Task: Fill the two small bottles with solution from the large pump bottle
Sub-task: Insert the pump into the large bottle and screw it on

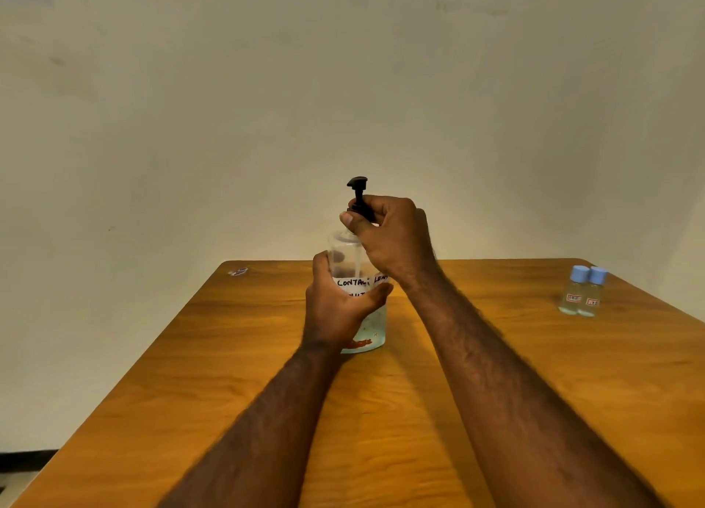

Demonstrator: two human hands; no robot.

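At mid-table (496, 412), my left hand (335, 309) wraps the pump bottle (360, 278) around its paper label, while my right hand (385, 229) pinches the black collar under the pump head (357, 182). The clear plastic looks rigid but light, only part full, so I judge it could tip or slide unless braced low. The smooth collar may slip in a twist. The two capped small bottles (581, 292) stand touching, well apart at the right edge
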